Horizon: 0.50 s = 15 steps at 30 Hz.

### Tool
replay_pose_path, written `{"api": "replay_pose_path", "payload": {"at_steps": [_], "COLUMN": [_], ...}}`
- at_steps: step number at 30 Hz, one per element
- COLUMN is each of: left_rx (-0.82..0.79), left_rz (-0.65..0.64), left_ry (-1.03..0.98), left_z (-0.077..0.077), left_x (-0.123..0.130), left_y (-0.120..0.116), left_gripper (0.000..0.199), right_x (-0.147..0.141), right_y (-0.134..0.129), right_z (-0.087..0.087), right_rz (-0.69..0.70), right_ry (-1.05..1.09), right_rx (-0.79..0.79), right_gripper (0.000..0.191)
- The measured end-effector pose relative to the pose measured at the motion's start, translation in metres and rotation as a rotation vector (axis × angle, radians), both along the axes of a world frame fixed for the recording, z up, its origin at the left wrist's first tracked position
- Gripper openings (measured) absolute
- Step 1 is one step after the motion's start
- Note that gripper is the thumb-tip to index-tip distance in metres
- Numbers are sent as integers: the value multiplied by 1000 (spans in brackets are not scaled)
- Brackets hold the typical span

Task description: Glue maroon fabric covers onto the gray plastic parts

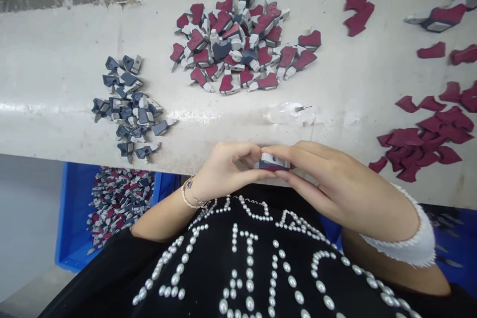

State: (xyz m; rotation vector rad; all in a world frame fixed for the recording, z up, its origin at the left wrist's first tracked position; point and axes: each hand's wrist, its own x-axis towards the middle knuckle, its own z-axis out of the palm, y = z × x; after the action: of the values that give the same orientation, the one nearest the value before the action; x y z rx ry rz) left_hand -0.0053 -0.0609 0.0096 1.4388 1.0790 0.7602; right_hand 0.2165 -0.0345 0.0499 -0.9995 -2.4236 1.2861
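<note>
At the front edge of the table, my left hand and my right hand pinch one small plastic piece between thumbs and fingers. Its upper side is light grey with a small dark hole; below that run a navy band and a maroon face. The fingers cover both its ends. Just beyond lies a see-through object with a thin dark tip, whose kind I cannot make out. A heap of similar grey, navy and maroon pieces sits farther back. To the left is a pile of navy and grey pieces without maroon faces.
Loose maroon inserts lie at the right, with more maroon inserts behind. Several assembled pieces rest at the far right. Below the table's left edge stands a blue bin full of pieces. The white table spans the view.
</note>
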Motion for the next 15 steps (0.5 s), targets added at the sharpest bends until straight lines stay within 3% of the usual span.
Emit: {"api": "replay_pose_path", "payload": {"at_steps": [4, 9, 15], "left_rx": [151, 297, 173], "left_rz": [-88, -38, -52], "left_ry": [94, 127, 67], "left_z": [4, 0, -3], "left_x": [-2, 1, 0], "left_y": [2, -1, -3], "left_gripper": [14, 13, 12], "right_x": [-7, -9, -6], "right_y": [-4, -6, 1], "right_z": [1, 0, 0], "right_rz": [-31, -51, 3], "right_ry": [-18, -40, -20], "right_rx": [23, 63, -46], "right_gripper": [23, 26, 23]}}
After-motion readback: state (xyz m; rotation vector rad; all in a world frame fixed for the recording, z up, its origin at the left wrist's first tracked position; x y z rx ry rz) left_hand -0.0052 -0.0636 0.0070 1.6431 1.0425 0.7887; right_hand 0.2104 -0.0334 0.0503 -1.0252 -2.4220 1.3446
